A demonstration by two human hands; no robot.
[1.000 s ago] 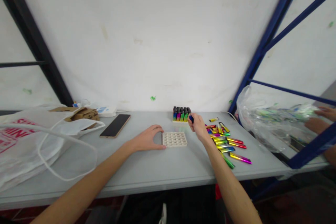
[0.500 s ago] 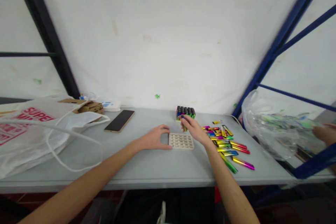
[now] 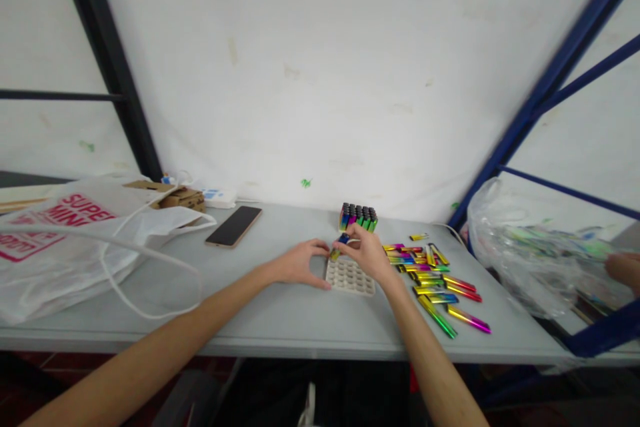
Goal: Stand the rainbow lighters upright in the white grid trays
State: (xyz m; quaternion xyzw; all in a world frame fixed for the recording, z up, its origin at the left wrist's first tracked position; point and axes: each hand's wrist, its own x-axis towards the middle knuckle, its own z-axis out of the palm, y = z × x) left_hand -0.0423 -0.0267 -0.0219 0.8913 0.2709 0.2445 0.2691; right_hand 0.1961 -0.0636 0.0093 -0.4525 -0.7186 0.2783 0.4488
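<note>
- We locate the blue-and-yellow lighter (image 3: pixel 343 239) at the rear left corner of the white tray (image 3: pixel 353 282); whether its lower end sits in a hole, we cannot tell.
- The right hand (image 3: pixel 367 250) pinches the lighter and hides part of the tray's rear.
- The left hand (image 3: pixel 303 263) is spread at the tray's left side, thumb at the front corner; we cannot confirm a grip.
- Behind, the right hand partly covers a block of upright lighters (image 3: pixel 358 215).
- To the right, loose lighters (image 3: pixel 453 310) overlap on the worktop (image 3: pixel 300 327).
- At the right edge, we see another person's hand (image 3: pixel 624 271), cut off.
</note>
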